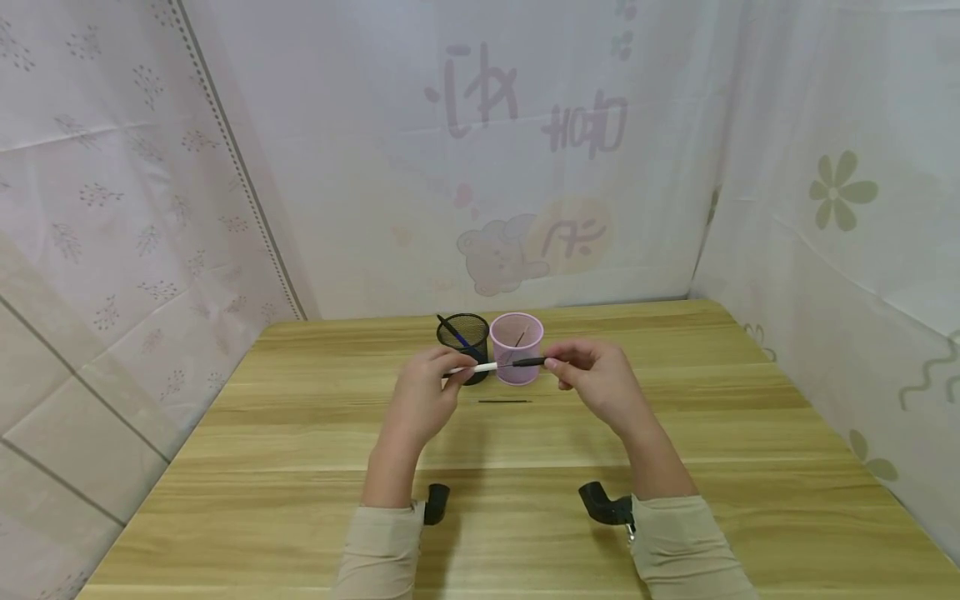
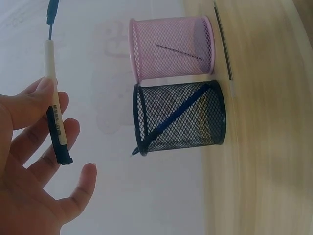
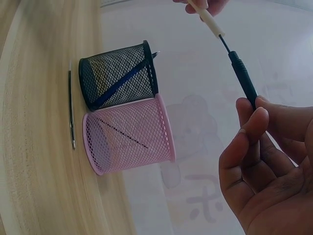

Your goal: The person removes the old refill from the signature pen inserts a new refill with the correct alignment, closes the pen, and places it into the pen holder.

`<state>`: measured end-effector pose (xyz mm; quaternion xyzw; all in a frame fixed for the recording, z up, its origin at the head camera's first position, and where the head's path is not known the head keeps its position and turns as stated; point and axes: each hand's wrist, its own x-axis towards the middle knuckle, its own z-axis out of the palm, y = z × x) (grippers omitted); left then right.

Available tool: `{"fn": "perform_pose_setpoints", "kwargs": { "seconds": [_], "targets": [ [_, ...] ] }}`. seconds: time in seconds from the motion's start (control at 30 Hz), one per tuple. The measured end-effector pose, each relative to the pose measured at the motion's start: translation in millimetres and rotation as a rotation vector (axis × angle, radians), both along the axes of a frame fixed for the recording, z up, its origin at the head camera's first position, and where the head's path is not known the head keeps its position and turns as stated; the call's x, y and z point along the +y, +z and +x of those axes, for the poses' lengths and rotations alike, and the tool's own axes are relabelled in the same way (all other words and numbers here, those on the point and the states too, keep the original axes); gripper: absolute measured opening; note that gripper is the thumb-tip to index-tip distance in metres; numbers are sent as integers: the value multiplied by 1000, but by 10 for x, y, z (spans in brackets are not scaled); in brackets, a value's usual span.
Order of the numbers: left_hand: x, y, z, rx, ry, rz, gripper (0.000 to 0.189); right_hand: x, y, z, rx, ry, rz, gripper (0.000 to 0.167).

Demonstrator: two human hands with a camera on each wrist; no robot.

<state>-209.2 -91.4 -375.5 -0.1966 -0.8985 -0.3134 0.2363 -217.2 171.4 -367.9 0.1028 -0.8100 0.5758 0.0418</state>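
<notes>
My left hand (image 1: 426, 393) pinches the white barrel (image 2: 50, 61) of a pen between thumb and fingers, its dark clip end lying toward the palm. Between thumb and fingertips, my right hand (image 1: 606, 385) holds the pen's black grip section (image 3: 243, 76). The two parts are apart, in line with each other. A thin dark refill (image 3: 224, 44) spans the gap, running from the grip section to the barrel's open end. Both hands are raised above the table, in front of two mesh cups in the head view.
A black mesh pen cup (image 2: 164, 98) holds a blue pen (image 2: 176, 114). Beside it stands a pink mesh cup (image 3: 129, 155) with a thin dark stick (image 3: 124, 133) leaning inside. Another refill (image 1: 504, 402) lies on the wooden table (image 1: 300, 450) before the cups. Curtains hang around the table.
</notes>
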Motion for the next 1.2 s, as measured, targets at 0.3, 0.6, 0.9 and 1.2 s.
{"fn": "perform_pose_setpoints", "kwargs": {
  "seconds": [0.3, 0.6, 0.9, 1.2],
  "targets": [
    [72, -1, -4, 24, -17, -33, 10, -14, -14, -2, 8, 10, -1, 15],
    [83, 10, 3, 47, -26, -35, 9, -20, -16, 5, 16, 16, -12, 16],
    [69, -12, -6, 40, -17, -47, 10, -7, -6, 20, 6, 18, -8, 16],
    [91, 2, 4, 35, -12, -54, 9, -16, -1, 24, 16, 19, 1, 14]
  ]
}}
